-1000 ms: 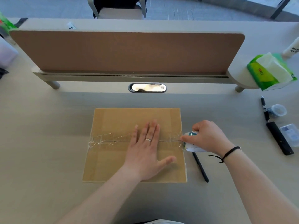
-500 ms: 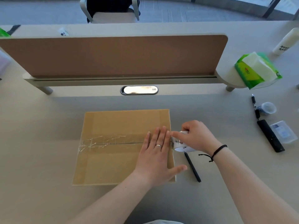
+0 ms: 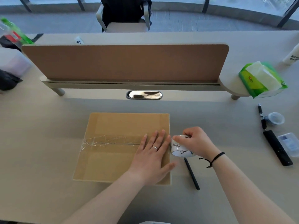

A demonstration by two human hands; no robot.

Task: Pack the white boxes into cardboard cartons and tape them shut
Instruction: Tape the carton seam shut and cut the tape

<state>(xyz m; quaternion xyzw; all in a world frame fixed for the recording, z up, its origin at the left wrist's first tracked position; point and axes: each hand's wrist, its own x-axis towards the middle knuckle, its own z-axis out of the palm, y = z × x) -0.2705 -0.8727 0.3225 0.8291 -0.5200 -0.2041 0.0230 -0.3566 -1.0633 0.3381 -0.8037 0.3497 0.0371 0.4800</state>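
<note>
A brown cardboard carton (image 3: 113, 126) lies closed on the desk in front of me, with clear tape stuck along its middle seam. My left hand (image 3: 153, 157) lies flat with straight fingers on the right part of the lid, pressing over the seam. My right hand (image 3: 196, 141) grips a white roll of clear tape (image 3: 179, 147) just off the carton's right edge, level with the seam. No white boxes are in sight.
A black pen (image 3: 191, 173) lies right of the carton. Further right are another pen (image 3: 261, 116), a small clear cup (image 3: 275, 118), a black remote-like bar (image 3: 277, 147) and a clear case (image 3: 289, 143). A green tissue pack (image 3: 262, 80) sits by the brown divider panel (image 3: 126, 62).
My left hand slid right along the taped seam to the carton's right edge. My right hand stayed beside that edge and turned the tape roll so its printed side shows.
</note>
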